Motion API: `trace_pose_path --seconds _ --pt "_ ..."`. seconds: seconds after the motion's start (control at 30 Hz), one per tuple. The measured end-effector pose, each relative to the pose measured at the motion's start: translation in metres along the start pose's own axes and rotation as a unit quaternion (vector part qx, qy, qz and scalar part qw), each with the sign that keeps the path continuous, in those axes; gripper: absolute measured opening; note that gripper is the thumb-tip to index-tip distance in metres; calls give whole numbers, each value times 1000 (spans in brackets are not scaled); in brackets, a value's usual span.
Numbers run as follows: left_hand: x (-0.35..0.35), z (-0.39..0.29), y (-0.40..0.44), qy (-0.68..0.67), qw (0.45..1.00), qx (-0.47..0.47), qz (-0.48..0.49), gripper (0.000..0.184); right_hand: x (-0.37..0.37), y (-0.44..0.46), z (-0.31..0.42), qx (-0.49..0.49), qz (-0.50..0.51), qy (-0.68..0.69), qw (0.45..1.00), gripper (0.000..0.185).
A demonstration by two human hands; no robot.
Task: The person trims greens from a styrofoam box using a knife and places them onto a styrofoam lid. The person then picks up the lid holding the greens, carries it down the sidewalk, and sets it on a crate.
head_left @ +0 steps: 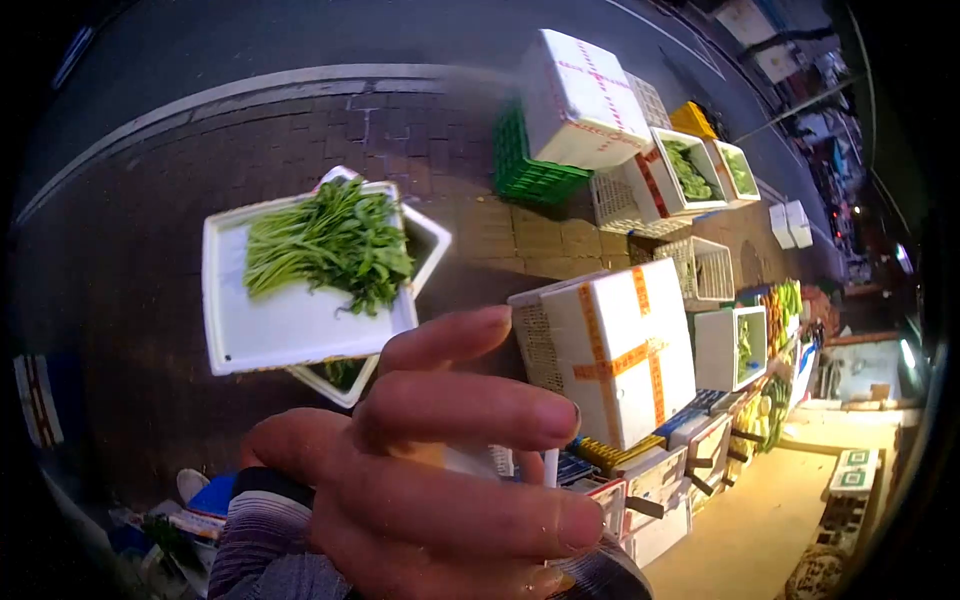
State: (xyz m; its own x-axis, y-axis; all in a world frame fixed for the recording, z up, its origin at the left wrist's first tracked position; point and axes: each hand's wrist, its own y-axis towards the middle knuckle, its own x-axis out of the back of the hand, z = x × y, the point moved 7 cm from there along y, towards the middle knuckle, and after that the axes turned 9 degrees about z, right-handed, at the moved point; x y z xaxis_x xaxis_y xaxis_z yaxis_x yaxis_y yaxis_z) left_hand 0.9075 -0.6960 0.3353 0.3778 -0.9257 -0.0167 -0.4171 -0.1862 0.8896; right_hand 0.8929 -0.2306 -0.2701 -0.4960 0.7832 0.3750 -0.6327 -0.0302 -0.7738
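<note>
My left hand (430,470) fills the lower middle, its back to me and its fingers spread and slightly bent toward the right. Nothing shows held in it; its thumb is hidden. A striped sleeve (270,515) covers its wrist. Behind the fingertips, another striped sleeve (612,572) shows at the bottom edge. My right hand is hidden behind the left, and I cannot make out its fingers. Past my left hand, a white foam tray (225,310) holds leafy green vegetables (330,245). A taped white foam box (630,350) stands beyond the fingertips.
Under the tray lie more foam boxes (430,250). Farther off, a foam box (590,100) rests on a green crate (530,165). Boxes of greens (690,170) and plastic baskets (700,270) line the right side. A curb (300,78) borders the road.
</note>
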Motion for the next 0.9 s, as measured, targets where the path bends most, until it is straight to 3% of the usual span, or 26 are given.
trace_pose_path --seconds 0.07,0.1,0.17,0.2,0.23,0.27,0.33,0.37,0.4,0.43,0.47,0.57,0.6,0.67,0.73,0.77,0.87,0.9 --pt "-28 32 5 -11 1000 -10 16 21 11 38 -6 76 26 -81 993 26" --pt "-41 51 9 -9 1000 -11 22 22 12 70 -16 168 41 -181 968 24" --pt "-64 95 18 7 999 -6 36 22 24 120 -37 366 27 -331 869 22" --pt "-75 120 22 21 999 2 42 22 32 98 25 422 18 -334 843 21" --pt "-86 150 22 44 997 29 49 23 45 93 68 265 91 -555 783 42" --pt "-95 185 18 69 994 72 49 23 79 68 118 225 47 -228 946 38" --pt "-116 268 -15 97 965 244 3 15 93 60 161 39 95 -15 995 37" --pt "-119 315 -44 177 928 327 33 11 102 76 169 68 86 -29 994 37" --pt "-116 361 -84 166 922 351 -3 12 108 91 175 95 78 -44 991 38" --pt "-113 401 -121 155 900 408 -10 12 117 73 207 56 73 90 992 44" --pt "-110 429 -157 141 878 457 -14 13 122 80 214 69 66 124 988 45" --pt "-116 465 -194 89 801 591 -24 13 140 92 228 94 54 175 979 49" --pt "-117 472 -196 78 827 555 -39 13 146 90 235 97 54 162 981 50" --pt "-122 488 -202 65 808 585 -35 13 153 102 236 97 62 146 983 52" --pt "-121 508 -202 139 850 508 -35 13 156 122 226 92 72 142 983 54" --pt "-132 499 -175 110 823 556 -34 13 166 111 247 70 65 108 990 54" --pt "-129 536 -178 102 833 544 -25 14 176 129 271 90 58 115 988 53" --pt "-129 544 -174 85 801 592 -23 14 178 141 281 108 61 127 984 52"
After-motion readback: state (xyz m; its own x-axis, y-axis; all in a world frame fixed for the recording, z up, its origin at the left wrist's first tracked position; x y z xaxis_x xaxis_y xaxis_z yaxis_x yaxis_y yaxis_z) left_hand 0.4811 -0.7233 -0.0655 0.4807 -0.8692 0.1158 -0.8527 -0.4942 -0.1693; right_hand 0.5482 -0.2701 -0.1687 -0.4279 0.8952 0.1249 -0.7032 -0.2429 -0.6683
